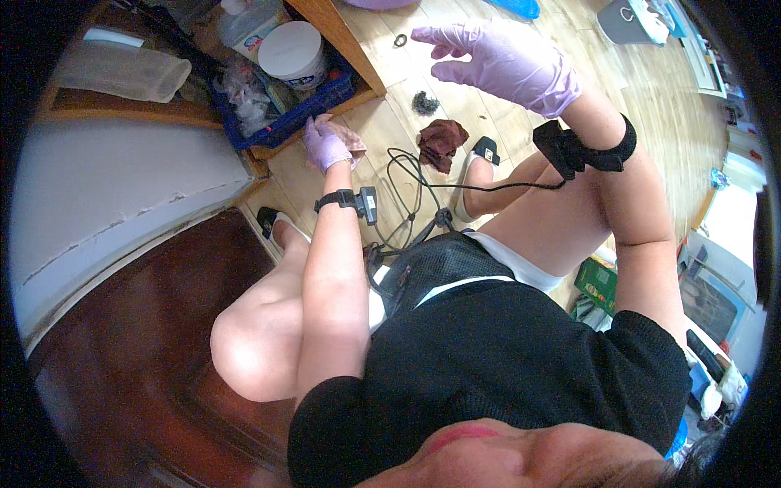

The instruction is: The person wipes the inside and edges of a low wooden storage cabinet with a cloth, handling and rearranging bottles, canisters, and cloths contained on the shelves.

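Note:
A light purple glove covers my left hand [326, 145], which grips a pinkish cloth [351, 139] at the front of a low wooden cabinet. Just beyond it, inside the cabinet, sits a dark blue plastic basket [268, 134]. A white lidded tub [290, 52], a clear plastic bottle [247, 24] and crumpled clear plastic [247, 100] fill the basket. My right hand [503, 64], also gloved, is raised over the floor with its fingers apart and nothing in it. A small dark ring [399, 41] lies near its fingertips in the picture.
On the wood-look floor lie a dark clump of fibres [424, 104] and a crumpled brown cloth [440, 145]. Black cables [421, 183] run from my wrist devices past my feet. A grey bin [628, 23] stands at upper right. A wooden cabinet edge [351, 46] borders the basket.

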`<state>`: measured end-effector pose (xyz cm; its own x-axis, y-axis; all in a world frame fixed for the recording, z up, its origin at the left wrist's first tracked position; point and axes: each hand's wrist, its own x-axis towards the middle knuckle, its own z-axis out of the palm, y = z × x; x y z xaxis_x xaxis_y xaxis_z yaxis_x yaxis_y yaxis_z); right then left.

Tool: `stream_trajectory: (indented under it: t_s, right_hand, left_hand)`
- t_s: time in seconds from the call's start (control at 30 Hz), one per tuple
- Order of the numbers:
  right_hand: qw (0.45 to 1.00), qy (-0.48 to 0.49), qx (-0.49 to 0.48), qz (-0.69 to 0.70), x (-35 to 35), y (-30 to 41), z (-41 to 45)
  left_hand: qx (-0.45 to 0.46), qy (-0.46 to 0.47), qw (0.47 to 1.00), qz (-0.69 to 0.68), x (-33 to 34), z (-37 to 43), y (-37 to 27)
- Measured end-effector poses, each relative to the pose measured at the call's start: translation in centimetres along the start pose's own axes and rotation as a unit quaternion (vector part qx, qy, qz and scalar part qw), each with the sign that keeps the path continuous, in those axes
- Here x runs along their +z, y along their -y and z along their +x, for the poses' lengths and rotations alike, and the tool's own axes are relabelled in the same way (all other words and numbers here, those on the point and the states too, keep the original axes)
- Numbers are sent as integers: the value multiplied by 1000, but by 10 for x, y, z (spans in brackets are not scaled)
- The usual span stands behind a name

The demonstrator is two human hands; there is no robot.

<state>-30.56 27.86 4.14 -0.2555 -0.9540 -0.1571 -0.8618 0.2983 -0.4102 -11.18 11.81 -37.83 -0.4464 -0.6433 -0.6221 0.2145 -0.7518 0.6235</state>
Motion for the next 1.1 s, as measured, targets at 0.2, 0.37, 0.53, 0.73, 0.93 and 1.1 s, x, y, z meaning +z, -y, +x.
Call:
stream_trajectory:
  t_s: [0.2, 0.37, 0.53, 0.73, 0.93, 1.1]
  right_hand:
    - [999, 12, -34, 11, 7, -6, 8]
    - [998, 56, 13, 4, 4, 2, 11]
    - [997, 66, -34, 2, 2, -3, 14]
    - [996, 43, -62, -39, 0, 2, 9]
    - [996, 49, -60, -44, 0, 4, 9]
    - [996, 51, -71, -19, 3, -4, 10]
  left_hand:
    - [81, -41, 993, 72, 15, -24, -21]
    - [37, -39, 997, 51, 19, -17, -37]
    - [90, -52, 990, 97, 42, -26, -45]
    - [146, 120, 980, 59, 36, -46, -73]
    - [161, -13, 979, 127, 52, -75, -95]
    - [-21, 98, 994, 45, 61, -82, -123]
